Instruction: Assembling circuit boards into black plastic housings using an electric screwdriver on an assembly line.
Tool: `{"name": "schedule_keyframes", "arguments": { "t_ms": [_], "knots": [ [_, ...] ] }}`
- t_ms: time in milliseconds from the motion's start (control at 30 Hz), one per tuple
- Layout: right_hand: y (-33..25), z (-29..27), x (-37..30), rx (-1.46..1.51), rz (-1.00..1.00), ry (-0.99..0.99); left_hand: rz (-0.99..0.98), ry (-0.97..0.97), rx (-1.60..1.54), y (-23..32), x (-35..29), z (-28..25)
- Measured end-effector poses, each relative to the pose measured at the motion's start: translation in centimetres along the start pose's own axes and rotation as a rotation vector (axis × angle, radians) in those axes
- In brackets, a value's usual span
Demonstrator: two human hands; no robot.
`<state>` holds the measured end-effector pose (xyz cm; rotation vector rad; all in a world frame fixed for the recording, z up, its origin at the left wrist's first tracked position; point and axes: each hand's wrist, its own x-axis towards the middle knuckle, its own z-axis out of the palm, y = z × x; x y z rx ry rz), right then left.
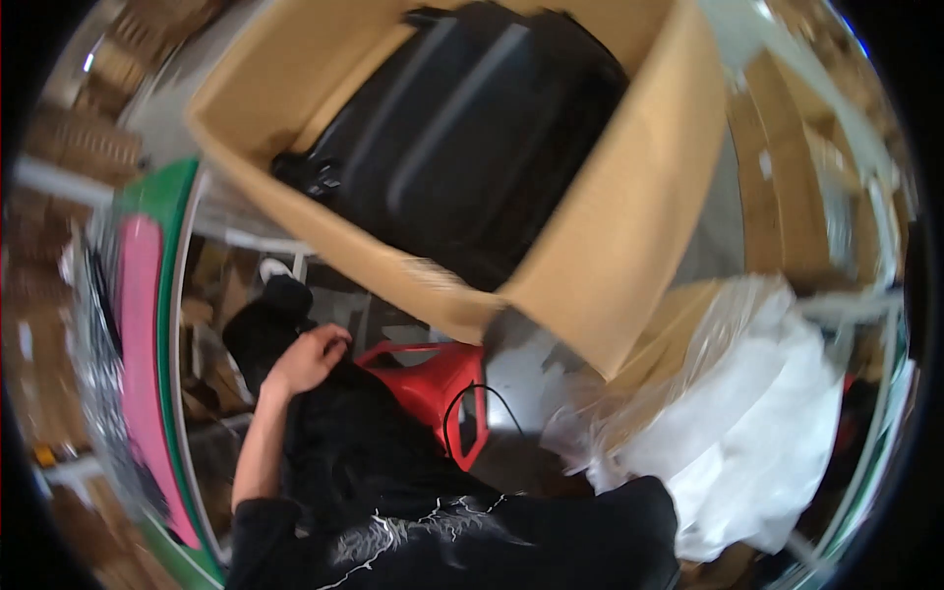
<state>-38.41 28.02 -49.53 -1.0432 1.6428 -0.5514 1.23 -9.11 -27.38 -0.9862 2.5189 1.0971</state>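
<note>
My left hand (311, 360) is over my black-trousered leg, its fingers loosely bent with nothing visible in them. Just past it is a red plastic stool (433, 388) with cut-out openings. In front of me a large open cardboard box (619, 187) fills the upper middle, tilted and smeared by motion. Inside lies a black ribbed hard-shell case (472, 128), which looks like a suitcase. On the right, only my black sleeve (629, 516) shows; my right hand is out of sight. Beside that sleeve is a bulky white sheet of packing material (747, 433).
A green-edged table (175, 216) with a pink panel (147, 324) and clear plastic wrap stands at the left. Clear film covers brown cardboard (678, 334) at the right. More cardboard boxes (787, 187) stand behind it. A thin black cord (447, 413) loops over the stool.
</note>
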Motion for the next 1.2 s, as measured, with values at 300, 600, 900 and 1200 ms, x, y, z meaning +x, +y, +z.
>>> {"name": "schedule_keyframes", "arguments": {
  "t_ms": [300,600,900,1200],
  "knots": [
    [-26.5,-1.6,-2.6,-0.326,0.125,-0.415,-0.041,0.44,0.009,-9.7,-6.4,1.7],
    [-48.1,3.3,-0.3,-0.599,0.129,-0.893,-0.185,0.641,-0.152,-12.0,-8.8,2.7],
    [-76.7,9.3,1.5,-0.657,-1.746,-0.363,-0.155,1.11,-0.464,-17.7,-6.2,6.2],
    [-85.9,16.4,-5.6,-0.817,-1.807,-0.352,-0.187,1.096,-0.598,-15.8,-6.8,4.2]
  ]
}}
